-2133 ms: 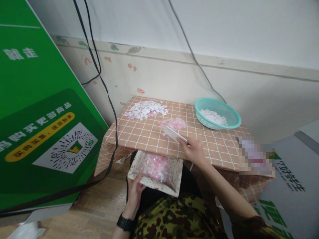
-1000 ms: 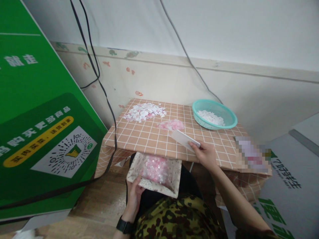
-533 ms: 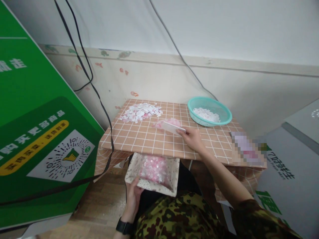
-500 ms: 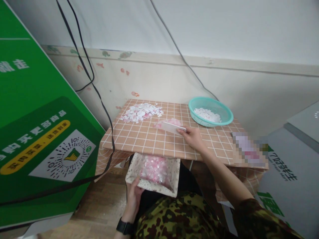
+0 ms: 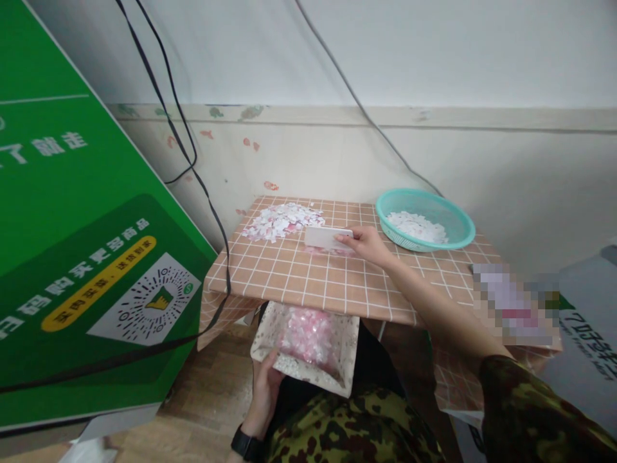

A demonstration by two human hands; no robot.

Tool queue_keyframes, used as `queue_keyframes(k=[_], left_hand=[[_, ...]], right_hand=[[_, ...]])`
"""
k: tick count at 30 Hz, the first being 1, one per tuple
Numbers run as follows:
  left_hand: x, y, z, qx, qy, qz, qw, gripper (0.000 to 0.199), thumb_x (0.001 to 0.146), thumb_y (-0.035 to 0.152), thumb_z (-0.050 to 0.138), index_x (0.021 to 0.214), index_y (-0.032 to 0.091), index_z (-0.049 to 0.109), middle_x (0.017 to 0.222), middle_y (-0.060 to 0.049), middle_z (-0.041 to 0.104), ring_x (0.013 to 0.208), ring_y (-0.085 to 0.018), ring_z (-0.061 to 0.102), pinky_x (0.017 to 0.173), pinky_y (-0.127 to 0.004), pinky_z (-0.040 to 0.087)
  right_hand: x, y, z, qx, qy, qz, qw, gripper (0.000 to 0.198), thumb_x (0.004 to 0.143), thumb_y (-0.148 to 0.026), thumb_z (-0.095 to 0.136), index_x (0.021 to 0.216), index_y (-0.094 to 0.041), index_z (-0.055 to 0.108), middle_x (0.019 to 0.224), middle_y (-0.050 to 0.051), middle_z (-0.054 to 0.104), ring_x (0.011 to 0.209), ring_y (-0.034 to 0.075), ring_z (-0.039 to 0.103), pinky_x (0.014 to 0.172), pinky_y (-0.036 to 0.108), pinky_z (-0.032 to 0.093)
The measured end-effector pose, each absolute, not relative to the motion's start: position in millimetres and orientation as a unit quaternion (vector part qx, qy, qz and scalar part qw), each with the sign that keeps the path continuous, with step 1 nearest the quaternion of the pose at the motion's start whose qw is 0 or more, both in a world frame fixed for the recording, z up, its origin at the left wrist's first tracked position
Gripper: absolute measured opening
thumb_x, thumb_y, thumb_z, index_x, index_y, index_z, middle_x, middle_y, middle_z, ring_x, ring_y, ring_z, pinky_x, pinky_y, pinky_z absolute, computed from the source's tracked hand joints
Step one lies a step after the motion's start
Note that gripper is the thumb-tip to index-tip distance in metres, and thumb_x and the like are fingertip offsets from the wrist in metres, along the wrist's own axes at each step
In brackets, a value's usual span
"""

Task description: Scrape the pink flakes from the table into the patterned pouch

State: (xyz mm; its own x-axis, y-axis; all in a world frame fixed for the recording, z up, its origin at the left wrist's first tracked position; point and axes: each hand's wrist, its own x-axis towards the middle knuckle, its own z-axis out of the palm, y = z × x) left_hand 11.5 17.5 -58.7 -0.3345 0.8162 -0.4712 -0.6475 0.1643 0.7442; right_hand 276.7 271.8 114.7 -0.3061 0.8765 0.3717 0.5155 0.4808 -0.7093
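Note:
My right hand (image 5: 364, 244) grips a flat white card (image 5: 322, 237) by its right end, standing it on edge over the table. A small heap of pink, glossy bits (image 5: 332, 251) shows along the card's near lower side. My left hand (image 5: 268, 384) is closed on the near left rim of a speckled off-white box (image 5: 315, 374), which I hold just below the table's front edge. Inside lie many small pink and clear shiny pieces (image 5: 311, 337); I cannot tell exactly what they are.
A checkered cloth covers the table (image 5: 289, 276). Small white paper pieces (image 5: 282, 220) are heaped at the back left, and a turquoise basket (image 5: 427, 243) at the back right holds more. A black strap (image 5: 225, 247) hangs at the left beside a green signboard (image 5: 120, 244).
My right hand has brought the card from the near side of the pink heap to its far side. The view has turned slightly left; my left hand still holds the box.

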Motion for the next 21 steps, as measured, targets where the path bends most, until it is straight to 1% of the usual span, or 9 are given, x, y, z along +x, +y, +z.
queue_keyframes(k=[3,7,12,15,18,21], left_hand=[[11,17,-60,0.086,0.504,0.642,0.571,0.072,0.075,0.040,0.079,0.141,0.021,0.058,0.129,-0.014,0.070,0.113,-0.033,0.069,0.092,-0.047,0.058],[13,18,-61,0.089,0.504,0.643,0.570,0.070,0.077,0.039,0.078,0.141,0.022,0.056,0.127,-0.012,0.070,0.109,-0.029,0.070,0.093,-0.045,0.057],[16,19,-57,0.111,0.496,0.645,0.570,0.069,0.078,0.039,0.077,0.142,0.022,0.056,0.131,-0.013,0.069,0.112,-0.031,0.069,0.092,-0.044,0.057],[16,19,-55,0.112,0.499,0.636,0.578,0.069,0.077,0.042,0.077,0.139,0.020,0.058,0.124,-0.012,0.071,0.109,-0.031,0.070,0.089,-0.044,0.058],[16,19,-55,0.113,0.494,0.628,0.590,0.065,0.077,0.044,0.077,0.134,0.018,0.060,0.117,-0.013,0.073,0.109,-0.031,0.069,0.090,-0.044,0.057],[16,20,-56,0.113,0.490,0.633,0.588,0.062,0.079,0.043,0.077,0.133,0.019,0.060,0.119,-0.012,0.073,0.112,-0.031,0.068,0.092,-0.044,0.057]], right_hand=[[280,273,109,-0.451,-0.772,0.246,0.374,0.056,0.086,-0.068,0.061,0.058,-0.020,0.054,0.055,-0.003,0.045,0.054,0.011,0.037,0.051,0.026,0.026],[293,270,109,-0.467,-0.748,0.251,0.398,0.056,0.085,-0.069,0.061,0.059,-0.019,0.056,0.057,-0.002,0.047,0.056,0.012,0.039,0.052,0.027,0.027],[297,267,110,-0.472,-0.749,0.247,0.393,0.056,0.084,-0.068,0.060,0.059,-0.019,0.056,0.058,-0.001,0.049,0.057,0.012,0.040,0.052,0.027,0.028],[294,266,109,-0.457,-0.755,0.272,0.385,0.054,0.083,-0.067,0.062,0.059,-0.019,0.056,0.057,-0.001,0.049,0.056,0.011,0.039,0.052,0.027,0.029],[293,265,108,-0.465,-0.737,0.278,0.404,0.053,0.082,-0.067,0.061,0.061,-0.018,0.059,0.058,0.000,0.051,0.055,0.012,0.041,0.051,0.027,0.029],[293,265,108,-0.476,-0.725,0.266,0.421,0.053,0.082,-0.067,0.060,0.062,-0.017,0.060,0.059,0.001,0.053,0.056,0.013,0.043,0.051,0.027,0.029]])
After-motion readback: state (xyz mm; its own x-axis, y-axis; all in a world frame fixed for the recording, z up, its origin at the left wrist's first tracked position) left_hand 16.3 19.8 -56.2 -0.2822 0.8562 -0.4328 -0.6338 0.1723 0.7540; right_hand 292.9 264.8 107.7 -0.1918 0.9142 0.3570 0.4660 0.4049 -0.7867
